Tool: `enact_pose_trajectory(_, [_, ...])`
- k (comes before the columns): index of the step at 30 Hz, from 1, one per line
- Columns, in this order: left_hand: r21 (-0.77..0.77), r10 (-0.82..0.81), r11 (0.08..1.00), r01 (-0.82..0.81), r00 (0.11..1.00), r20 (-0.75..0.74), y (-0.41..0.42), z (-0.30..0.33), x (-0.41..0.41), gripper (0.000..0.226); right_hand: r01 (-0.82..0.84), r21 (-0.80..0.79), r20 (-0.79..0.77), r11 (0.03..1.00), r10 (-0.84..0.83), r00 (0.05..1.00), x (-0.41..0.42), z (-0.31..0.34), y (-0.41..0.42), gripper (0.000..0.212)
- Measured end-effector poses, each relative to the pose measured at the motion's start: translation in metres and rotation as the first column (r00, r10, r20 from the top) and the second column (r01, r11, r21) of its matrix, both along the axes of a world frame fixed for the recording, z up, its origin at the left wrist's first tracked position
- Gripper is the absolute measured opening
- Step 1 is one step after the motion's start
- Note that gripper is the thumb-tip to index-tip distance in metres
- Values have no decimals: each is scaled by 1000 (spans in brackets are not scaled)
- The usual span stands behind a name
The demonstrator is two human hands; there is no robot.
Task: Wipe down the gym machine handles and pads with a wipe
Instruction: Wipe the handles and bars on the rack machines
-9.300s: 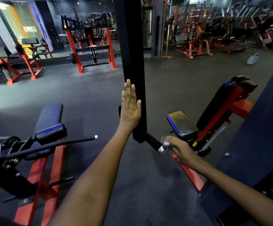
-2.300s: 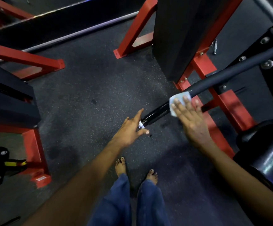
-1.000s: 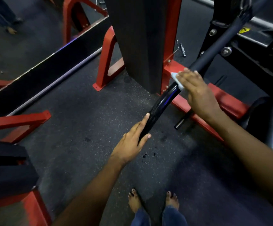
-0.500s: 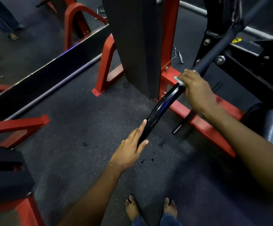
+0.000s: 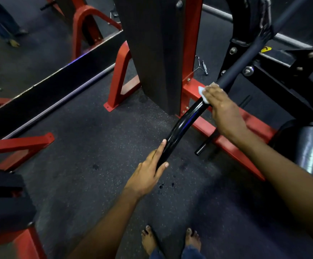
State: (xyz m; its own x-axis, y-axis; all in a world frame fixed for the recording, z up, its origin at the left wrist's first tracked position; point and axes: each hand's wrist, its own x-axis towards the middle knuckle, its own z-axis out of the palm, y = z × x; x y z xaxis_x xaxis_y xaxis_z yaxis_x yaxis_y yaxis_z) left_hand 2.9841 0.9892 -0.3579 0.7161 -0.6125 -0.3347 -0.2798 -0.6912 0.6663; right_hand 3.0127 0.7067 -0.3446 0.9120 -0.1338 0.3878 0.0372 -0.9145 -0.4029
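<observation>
- The curved black handle (image 5: 181,128) runs between your hands; wipe its whole length.
- Your left hand (image 5: 148,174) steadies its free end, fingers straight alongside.
- Your right hand (image 5: 224,111) presses the wipe (image 5: 202,93), beneath curled fingers; keep pressure even.

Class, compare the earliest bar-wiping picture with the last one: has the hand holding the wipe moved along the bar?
Yes. The right hand with the wipe has slid up the bar, away from the left hand at its lower end.

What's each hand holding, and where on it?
Right hand presses a white wipe around the black handle bar, midway up. Left hand steadies the bar's lower end.
</observation>
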Motion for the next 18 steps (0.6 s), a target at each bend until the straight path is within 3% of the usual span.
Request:
enact_pose_trajectory(3, [-1,6,1000,-6,1000,8,2,1,4,63,-202,-116,-18,972,202,979,-27,-8,40,51])
enact_pose_trajectory(5, [-1,1,1000,-1,1000,14,3,2,8,63,-409,-243,-48,880,410,911,-47,-15,53,47])
enact_pose_trajectory(7, [10,-11,1000,10,1000,18,4,4,9,62,-500,-321,-85,804,501,861,-46,-16,41,47])
enact_pose_trajectory(10, [32,-9,999,9,1000,18,4,3,8,61,-373,-259,-74,891,367,927,-27,-16,7,48])
enact_pose_trajectory(12, [20,-5,1000,5,1000,17,4,2,8,61,-175,-114,-43,978,172,984,-12,-13,-16,48])
enact_pose_trajectory(14, [-5,7,1000,-7,1000,3,4,2,8,62,-4,11,-36,1000,5,999,-1,-9,-26,48])
enact_pose_trajectory(16, [-39,22,999,-22,1000,7,3,3,8,64,19,37,-43,999,-18,999,2,-6,-16,48])
enact_pose_trajectory(18, [-90,21,996,-15,998,67,-10,11,15,64,-114,-65,-27,991,113,993,-6,-6,1,49])
